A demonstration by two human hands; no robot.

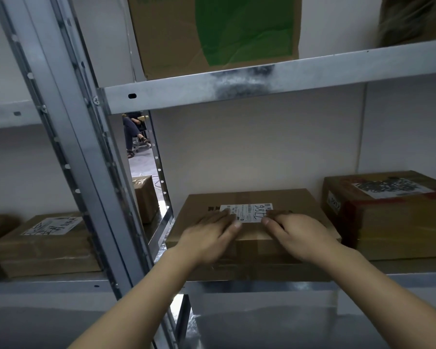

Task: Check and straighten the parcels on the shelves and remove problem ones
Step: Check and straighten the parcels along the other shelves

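A flat brown cardboard parcel [252, 200] lies on the metal shelf [262, 285] in front of me, with a white label [249, 211] on top bearing handwritten figures. My left hand [209, 235] rests palm down on the parcel's top left, fingertips touching the label's left edge. My right hand [297, 233] lies flat on the top right, its fingers at the label's right edge. Both hands press on the lid and grip nothing. A taller brown parcel with red tape [393, 215] stands to the right, close beside the flat one.
A grey upright post [68, 147] separates this bay from the left bay, where a labelled parcel [48, 245] lies. Above, a box with a green patch [219, 31] sits on the upper shelf [262, 81]. A small box [145, 197] stands behind the gap, and a seated person's legs [134, 132] show beyond.
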